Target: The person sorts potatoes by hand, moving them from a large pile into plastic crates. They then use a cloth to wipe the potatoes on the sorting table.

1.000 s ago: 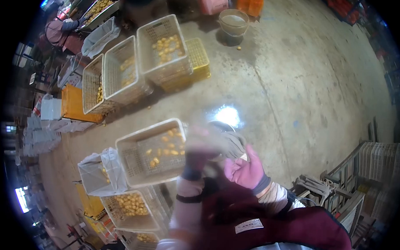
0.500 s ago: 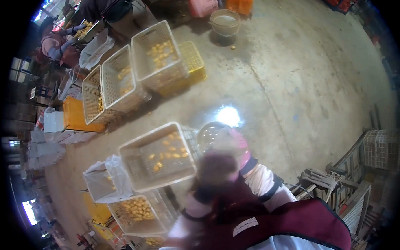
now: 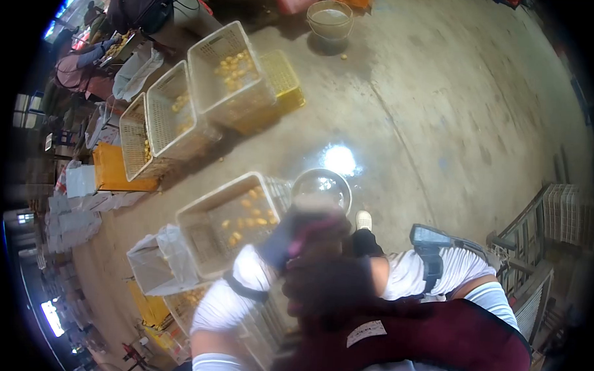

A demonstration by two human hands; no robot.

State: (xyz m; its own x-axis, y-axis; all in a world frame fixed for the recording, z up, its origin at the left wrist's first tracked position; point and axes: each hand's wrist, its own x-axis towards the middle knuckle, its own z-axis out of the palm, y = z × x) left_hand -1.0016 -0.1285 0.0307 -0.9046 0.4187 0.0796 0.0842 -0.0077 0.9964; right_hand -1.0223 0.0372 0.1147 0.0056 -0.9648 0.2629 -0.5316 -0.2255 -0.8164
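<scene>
The head view looks down on both hands, crowded together in front of the dark red apron (image 3: 429, 337) and badly blurred. The left hand (image 3: 316, 235) sits farther from the body, in what looks like a pink and dark glove; the right hand (image 3: 326, 281) is just nearer the chest, overlapping it in the view. I cannot tell whether either grip is wide or narrow, whether the hands touch, or whether anything is held. Just beyond the fingers a round basin (image 3: 323, 171) stands on the floor (image 3: 443, 132), with a bright reflection inside it. Close to its left is a pale crate (image 3: 207, 233) with a few potatoes (image 3: 262, 221) scattered in the bottom. A light shoe (image 3: 364, 220) is planted just beside the basin, so a careless step could knock it and spill whatever it holds, leaving the floor slippery. Anything loose in the hands could drop into the basin if the fingers slipped. The boxy dark device (image 3: 431, 236) strapped on the right sleeve (image 3: 461, 266) could snag if that arm swung wide.
</scene>
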